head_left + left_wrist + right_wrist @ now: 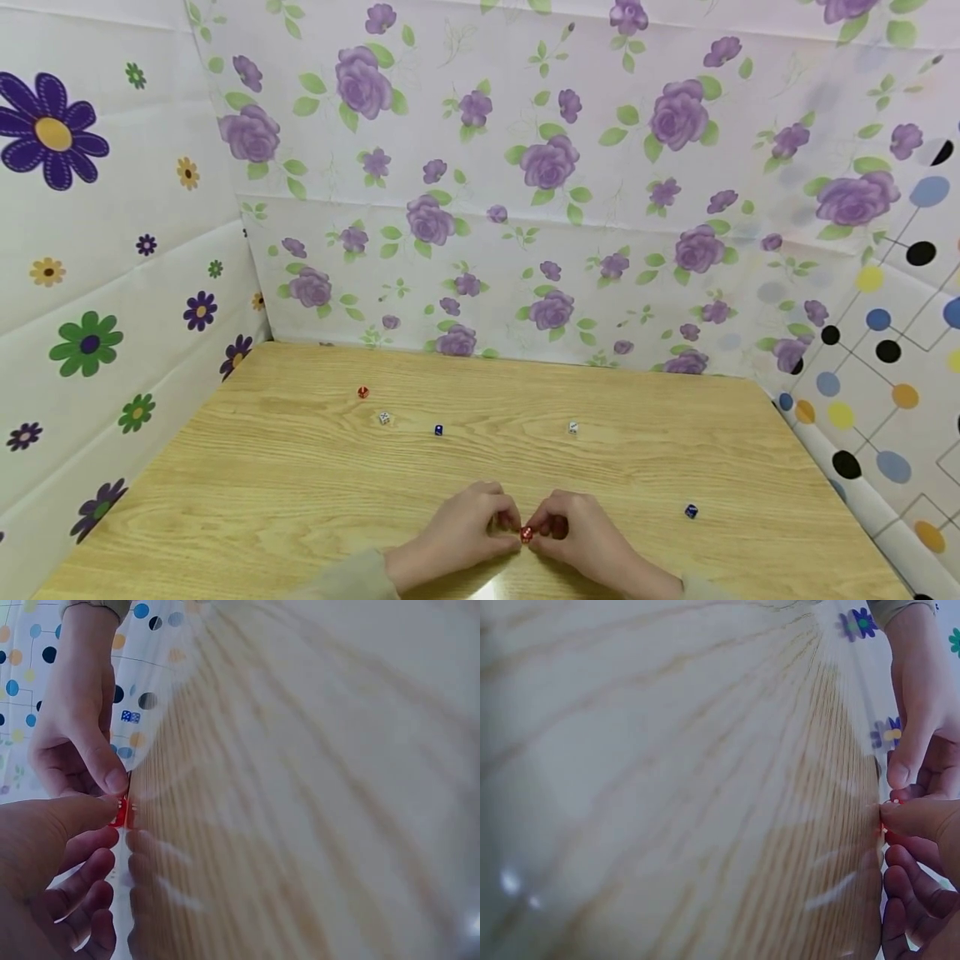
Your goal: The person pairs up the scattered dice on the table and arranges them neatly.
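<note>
A small red die (527, 534) with white pips is between my two hands near the front of the wooden table. My left hand (468, 525) pinches it from the left with thumb and index fingertip. From the right, my right hand (588, 533) meets it with thumb and index fingertip, also pinching. In the left wrist view the red die (120, 812) shows right at the table surface between the fingertips. Only slivers of it appear in the right wrist view, the thumb hiding most. The other fingers of both hands are loosely curled.
A blue die (692, 511) lies right of my right hand. Farther back are a white die (573, 427), another blue die (438, 430), a second white die (385, 418) and another red die (363, 392). Patterned cloths (480, 275) line the table's back and sides.
</note>
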Tool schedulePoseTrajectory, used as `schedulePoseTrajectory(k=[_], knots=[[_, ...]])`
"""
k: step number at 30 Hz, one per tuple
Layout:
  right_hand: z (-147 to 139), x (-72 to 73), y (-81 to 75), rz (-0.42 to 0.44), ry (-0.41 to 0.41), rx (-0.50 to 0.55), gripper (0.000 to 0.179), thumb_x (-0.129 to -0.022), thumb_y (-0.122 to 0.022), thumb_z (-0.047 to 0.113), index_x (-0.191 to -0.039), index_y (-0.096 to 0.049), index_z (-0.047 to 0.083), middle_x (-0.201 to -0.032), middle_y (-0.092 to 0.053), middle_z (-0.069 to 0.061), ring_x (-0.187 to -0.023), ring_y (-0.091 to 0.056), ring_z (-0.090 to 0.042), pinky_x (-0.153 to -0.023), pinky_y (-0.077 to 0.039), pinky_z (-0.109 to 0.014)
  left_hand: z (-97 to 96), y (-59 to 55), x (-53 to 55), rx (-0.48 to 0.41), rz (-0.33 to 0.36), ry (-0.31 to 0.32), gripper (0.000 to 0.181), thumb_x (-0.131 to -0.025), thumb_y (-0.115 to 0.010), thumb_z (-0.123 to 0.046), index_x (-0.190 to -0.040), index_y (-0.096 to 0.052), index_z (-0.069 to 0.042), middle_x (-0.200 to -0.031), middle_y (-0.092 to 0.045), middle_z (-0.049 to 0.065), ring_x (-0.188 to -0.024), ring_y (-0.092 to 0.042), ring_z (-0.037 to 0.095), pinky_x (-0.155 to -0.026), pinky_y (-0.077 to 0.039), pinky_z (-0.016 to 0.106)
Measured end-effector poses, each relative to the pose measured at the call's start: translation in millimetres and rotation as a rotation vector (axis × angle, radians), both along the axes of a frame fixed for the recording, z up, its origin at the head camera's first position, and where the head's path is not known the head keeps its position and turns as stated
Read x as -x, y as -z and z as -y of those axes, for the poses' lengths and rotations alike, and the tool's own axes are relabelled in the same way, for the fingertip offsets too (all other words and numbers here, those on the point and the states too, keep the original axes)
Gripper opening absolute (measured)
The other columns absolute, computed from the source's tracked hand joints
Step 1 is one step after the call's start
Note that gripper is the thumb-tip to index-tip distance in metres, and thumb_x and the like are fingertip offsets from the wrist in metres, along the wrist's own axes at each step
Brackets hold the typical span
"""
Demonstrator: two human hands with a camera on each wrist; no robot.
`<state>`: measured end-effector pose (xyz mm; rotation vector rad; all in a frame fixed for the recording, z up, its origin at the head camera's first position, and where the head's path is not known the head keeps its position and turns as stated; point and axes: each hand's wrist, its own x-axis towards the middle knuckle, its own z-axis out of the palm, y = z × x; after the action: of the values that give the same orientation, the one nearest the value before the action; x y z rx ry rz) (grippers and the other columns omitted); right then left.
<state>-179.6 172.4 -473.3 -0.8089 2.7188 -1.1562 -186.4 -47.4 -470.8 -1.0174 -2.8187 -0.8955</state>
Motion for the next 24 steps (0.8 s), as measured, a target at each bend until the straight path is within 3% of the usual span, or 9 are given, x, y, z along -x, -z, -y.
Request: schedulePoseTrajectory(k=[14,24], knots=[[-1.0,-1.1,2.7,-0.022,0.008,0.018,0.011,-0.081,-0.081,0.016,-0.084,-0.073,0.023,-0.079,-0.064,0.012,-0.068,-0.053,0.004,-0.059,-0.046,-0.017,-7.8,-0.2,0.5,-0.006,0.019,-0.015,0.011,-0.083,-0.080,-0.030,-0.085,-0.070,-0.024,-0.083,-0.060,-0.014,-0.076,-0.049,-0.005,-0.064,-0.041,0.013],[-3.0,1.0,2.4,0.028,0.021,0.012,0.010,-0.082,-0.080,0.019,-0.085,-0.072,0.023,-0.081,-0.064,0.011,-0.069,-0.053,0.004,-0.060,-0.046,-0.017,-9.4,1.8,2.5,-0.010,0.003,-0.015,0.012,-0.083,-0.080,-0.030,-0.085,-0.070,-0.024,-0.082,-0.060,-0.013,-0.075,-0.050,-0.005,-0.064,-0.041,0.012]])
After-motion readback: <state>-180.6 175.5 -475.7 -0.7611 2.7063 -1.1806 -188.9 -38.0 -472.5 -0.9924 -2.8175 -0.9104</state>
